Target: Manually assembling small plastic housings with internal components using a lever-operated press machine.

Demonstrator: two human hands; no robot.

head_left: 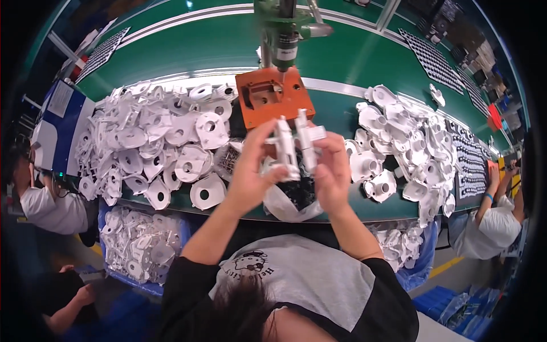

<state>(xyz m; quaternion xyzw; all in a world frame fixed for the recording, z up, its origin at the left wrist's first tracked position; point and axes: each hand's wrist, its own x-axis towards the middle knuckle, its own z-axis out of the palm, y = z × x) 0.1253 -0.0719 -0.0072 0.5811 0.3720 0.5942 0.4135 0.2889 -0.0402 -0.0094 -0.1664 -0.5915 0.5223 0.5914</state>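
Note:
My left hand point(253, 165) is closed on a white plastic housing part point(286, 149), held upright on its edge. Just to its right, my right hand point(333, 171) grips a second white plastic part point(308, 142), with a narrow gap between the two. Both hands are raised over the bench's near side. Right behind them lies an orange fixture block point(250, 117) with a hollowed pocket, under a green press-like tool head point(285, 43). Below the hands, a clear bag of small black parts point(293, 196) is partly hidden.
White plastic parts point(137, 128) heap up on the left, and another pile point(410, 134) spreads right. A bag of small screws point(229, 158) lies beside my left hand. Blue-lined bins point(185, 231) of white parts stand below the bench edge. Co-workers sit at both sides.

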